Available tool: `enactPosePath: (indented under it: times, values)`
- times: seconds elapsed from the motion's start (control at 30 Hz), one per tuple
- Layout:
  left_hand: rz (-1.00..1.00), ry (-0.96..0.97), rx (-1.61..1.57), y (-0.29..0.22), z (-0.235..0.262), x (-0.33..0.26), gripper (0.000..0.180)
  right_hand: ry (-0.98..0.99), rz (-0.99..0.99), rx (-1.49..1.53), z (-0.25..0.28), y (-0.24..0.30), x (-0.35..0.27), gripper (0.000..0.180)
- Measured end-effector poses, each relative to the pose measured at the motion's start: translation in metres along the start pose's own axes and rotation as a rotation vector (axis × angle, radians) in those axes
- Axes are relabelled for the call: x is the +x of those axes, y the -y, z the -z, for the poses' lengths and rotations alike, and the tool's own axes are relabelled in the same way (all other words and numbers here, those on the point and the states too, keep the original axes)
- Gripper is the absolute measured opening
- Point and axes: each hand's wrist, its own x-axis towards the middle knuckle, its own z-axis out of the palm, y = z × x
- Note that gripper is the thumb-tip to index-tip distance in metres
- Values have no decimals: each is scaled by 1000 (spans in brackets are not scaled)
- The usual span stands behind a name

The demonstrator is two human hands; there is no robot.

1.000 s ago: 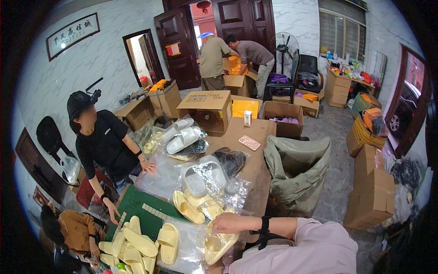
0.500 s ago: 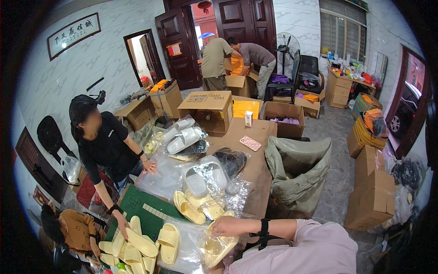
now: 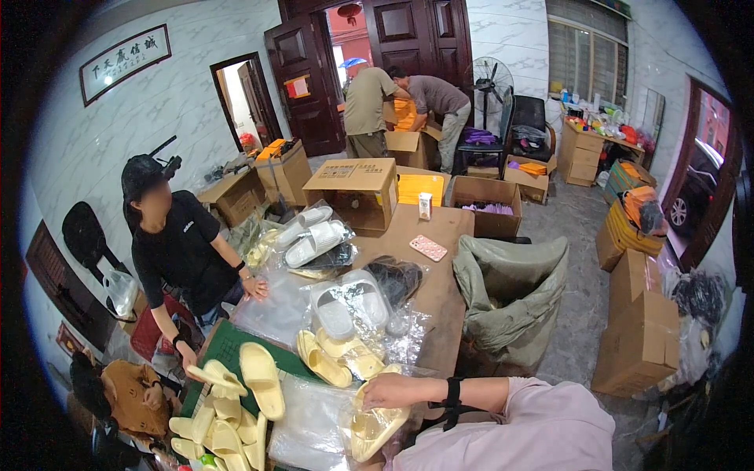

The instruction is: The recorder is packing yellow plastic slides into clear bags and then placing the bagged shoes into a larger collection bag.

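Observation:
Pale yellow slippers in a clear plastic bag are at the near edge of the table. Over their upper part my right hand is closed, its fingers bent down on the bag. A sliver of skin low beside the bag may be my left hand; its fingers are hidden. Flat clear bags lie just left of the bagged slippers. Beyond those bags is a loose yellow slipper, next to a pile of yellow slippers. A co-worker's hand is by another yellow slipper.
Bagged white slippers and dark slippers cover the table's middle. Behind them stand an open carton, a small white box and a pink phone. An open green sack stands to the right. Two people bend over a carton.
The co-worker's near hand has drawn back leftward from the pile. Two yellow slippers beside the clear bags have shifted up and left. My right hand stays on the bagged slippers.

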Motion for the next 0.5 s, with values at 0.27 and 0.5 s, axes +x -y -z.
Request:
enactPosePath:
  times: [0.27, 0.5]
  values:
    - [-11, -30, -34, -4, 0, -2, 54, 5, -8, -17, -6, -5, -1, 30]
    - [-12, -57, -65, -5, -1, -2, 55, 13, -3, -36, -3, -3, 0, 32]
